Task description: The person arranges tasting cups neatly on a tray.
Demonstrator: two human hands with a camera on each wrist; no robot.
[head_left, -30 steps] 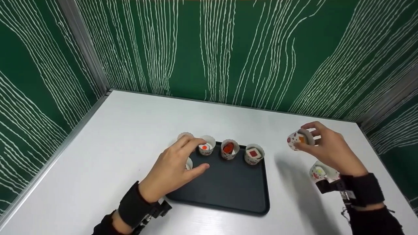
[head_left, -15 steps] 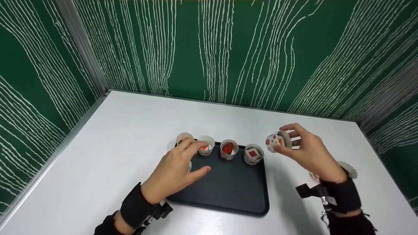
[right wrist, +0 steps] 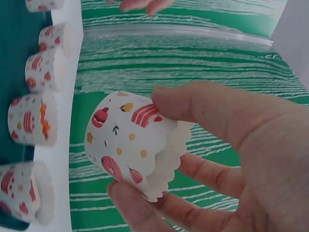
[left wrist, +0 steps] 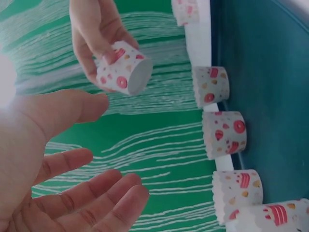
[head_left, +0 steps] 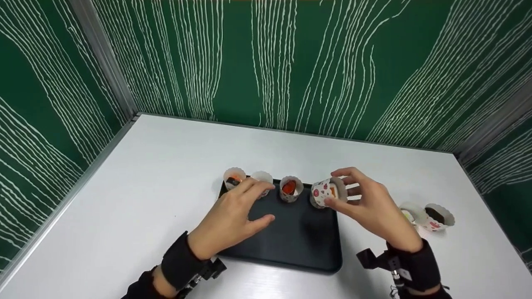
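Note:
My right hand (head_left: 368, 207) holds a paper baking cup (right wrist: 130, 140) between thumb and fingers, tilted, above the right back corner of the dark tray (head_left: 286, 238). The cup is white with red cake and donut prints, and an orange-and-white piece shows inside it. It covers most of another cup at that corner in the head view. My left hand (head_left: 235, 218) hovers over the tray's left side, thumb and fingers spread, holding nothing. Along the tray's back edge stand a cup with a red piece (head_left: 290, 189), a partly covered cup (head_left: 263, 178) and a cup with an orange-and-black piece (head_left: 235, 178).
Two more filled cups, a pale one (head_left: 409, 212) and one with a dark piece (head_left: 437, 218), stand on the white table (head_left: 166, 166) right of the tray. Green panels (head_left: 237, 62) with white wavy lines enclose the table's back and sides.
My right hand has carried its cup leftward from the table's right side to over the tray's back right corner. My left hand has shifted slightly right, still spread.

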